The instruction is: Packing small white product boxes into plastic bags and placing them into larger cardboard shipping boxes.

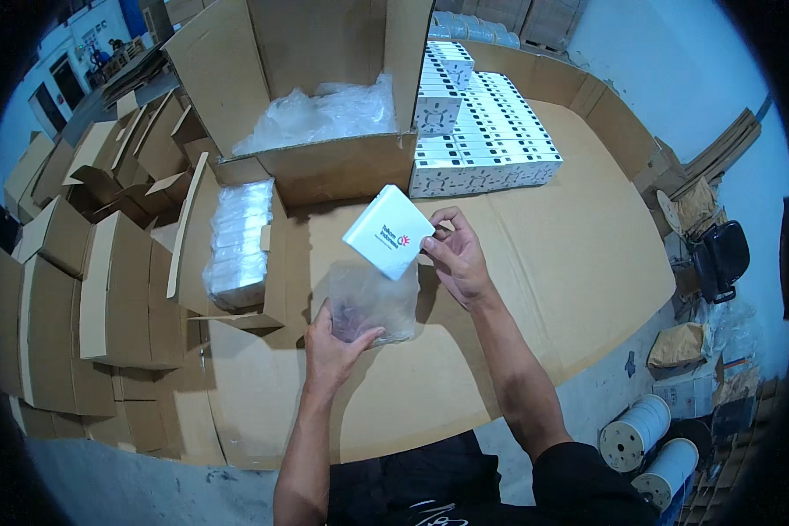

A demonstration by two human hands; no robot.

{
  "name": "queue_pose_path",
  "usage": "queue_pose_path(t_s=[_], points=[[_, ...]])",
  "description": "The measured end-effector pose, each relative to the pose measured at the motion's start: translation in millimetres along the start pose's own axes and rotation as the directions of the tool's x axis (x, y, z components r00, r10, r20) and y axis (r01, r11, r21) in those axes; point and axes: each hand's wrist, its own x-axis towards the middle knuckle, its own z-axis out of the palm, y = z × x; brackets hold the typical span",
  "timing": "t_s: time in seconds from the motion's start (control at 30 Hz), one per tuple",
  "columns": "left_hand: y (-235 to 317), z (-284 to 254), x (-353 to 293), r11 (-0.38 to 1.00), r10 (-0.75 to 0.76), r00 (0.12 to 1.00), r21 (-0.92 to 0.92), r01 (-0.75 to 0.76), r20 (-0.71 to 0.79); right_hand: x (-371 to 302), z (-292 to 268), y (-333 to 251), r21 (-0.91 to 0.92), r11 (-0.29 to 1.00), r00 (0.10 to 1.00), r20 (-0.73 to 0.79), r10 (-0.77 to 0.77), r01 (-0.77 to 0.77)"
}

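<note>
A flat, square white box (381, 230) with a small printed mark is pinched at its right corner by my right hand (461, 263), thumb and fingers closed on it. My left hand (331, 351) holds a clear plastic bag (379, 305) by its lower left side, thumb pressed over it. The box is tilted just above the bag, and its lower corner overlaps the bag's upper edge. Left of my hands, an open small carton (277, 263) contains a row of plastic-wrapped boxes (239, 241).
Behind them stands a big open carton (342, 171) with loose plastic bags (333, 114) inside. To its right, many white boxes (486, 145) are stacked on the cardboard-covered table (570, 263). Folded brown cartons (118, 289) crowd the left. Cable spools (644, 430) lie on the floor at right.
</note>
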Motion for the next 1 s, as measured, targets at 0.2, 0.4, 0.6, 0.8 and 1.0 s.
queue_pose_path(t_s=[0.2, 0.4, 0.6, 0.8, 1.0], points=[[16, 0, -3, 0.999, -0.048, 0.999, 0.017, 0.048, -0.009, -7, 4, -19, -0.039, 0.967, 0.965, 0.052, 0.255, -0.254], [7, 0, -3, 1.000, -0.027, 0.999, -0.011, 0.027, 0.020, -5, 5, -17, -0.064, 0.959, 0.957, 0.073, 0.280, -0.275], [2, 6, 0, 0.904, -0.046, 0.999, -0.424, 0.051, 0.023, -3, 7, -10, -0.179, 0.954, 0.963, 0.086, 0.257, -0.239], [-6, 4, 2, 0.921, -0.071, 0.997, -0.385, 0.061, -0.013, -2, 9, -6, -0.371, 0.897, 0.936, 0.158, 0.315, -0.239], [-12, 3, 6, 0.909, -0.085, 0.990, -0.416, 0.030, -0.115, -7, 41, -19, -0.320, 0.911, 0.964, -0.024, 0.266, -0.259]])
